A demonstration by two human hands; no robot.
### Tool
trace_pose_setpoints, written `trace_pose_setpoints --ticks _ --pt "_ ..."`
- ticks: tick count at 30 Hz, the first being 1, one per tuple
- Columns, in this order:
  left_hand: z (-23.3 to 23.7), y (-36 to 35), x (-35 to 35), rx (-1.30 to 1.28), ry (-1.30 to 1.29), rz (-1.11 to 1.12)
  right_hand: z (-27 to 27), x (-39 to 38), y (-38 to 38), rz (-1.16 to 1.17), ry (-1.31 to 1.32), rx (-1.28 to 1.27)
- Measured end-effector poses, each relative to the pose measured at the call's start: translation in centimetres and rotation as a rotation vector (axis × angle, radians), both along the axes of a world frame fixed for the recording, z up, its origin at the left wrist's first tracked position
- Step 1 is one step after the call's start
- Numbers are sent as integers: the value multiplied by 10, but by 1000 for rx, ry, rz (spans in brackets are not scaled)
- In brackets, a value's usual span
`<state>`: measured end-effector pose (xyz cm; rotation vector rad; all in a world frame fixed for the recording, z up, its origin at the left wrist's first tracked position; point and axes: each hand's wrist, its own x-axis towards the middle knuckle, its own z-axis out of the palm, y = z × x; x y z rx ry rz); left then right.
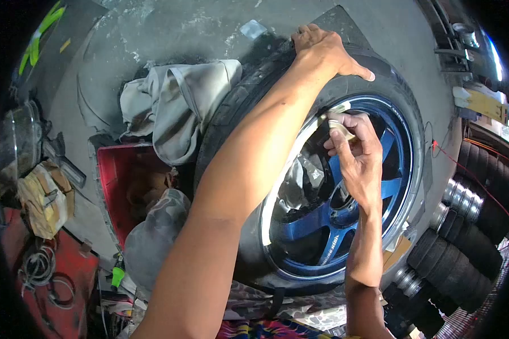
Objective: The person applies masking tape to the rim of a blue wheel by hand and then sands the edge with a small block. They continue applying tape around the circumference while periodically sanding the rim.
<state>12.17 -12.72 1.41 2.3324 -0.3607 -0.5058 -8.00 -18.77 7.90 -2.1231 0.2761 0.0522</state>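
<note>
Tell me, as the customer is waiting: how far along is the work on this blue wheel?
Done: the rim's edge on the picture's left looks bright and bare. In hand: the left hand steadies the tyre while the right hand holds a small pale piece against the edge's top. Left: probably the rest of the edge, round to the right.

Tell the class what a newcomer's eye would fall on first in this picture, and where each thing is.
The blue spoked wheel in its black tyre fills the middle right. The left hand rests on top of the tyre, while the right hand pinches a small pale piece against the rim's upper edge. A crumpled grey cloth lies to the left.
</note>
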Motion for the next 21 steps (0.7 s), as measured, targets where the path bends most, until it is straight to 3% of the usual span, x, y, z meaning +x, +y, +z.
trace_pose_setpoints --ticks 2,3,5,9,17,21 --pt "0 0 0 2 7 3 12 9 1 130 -4 -274" --pt "1 0 0 -1 8 4 12 12 -2 131 -3 -278" --pt "3 1 1 1 31 -2 8 18 -11 430 -189 -451" --pt "1 1 0 -15 31 -5 5 32 -16 666 -402 -672" --pt "-5 -5 1 -71 -3 52 -3 40 -17 754 -463 -705" --pt "-5 -7 2 -31 1 44 -2 38 -10 823 -354 -631"
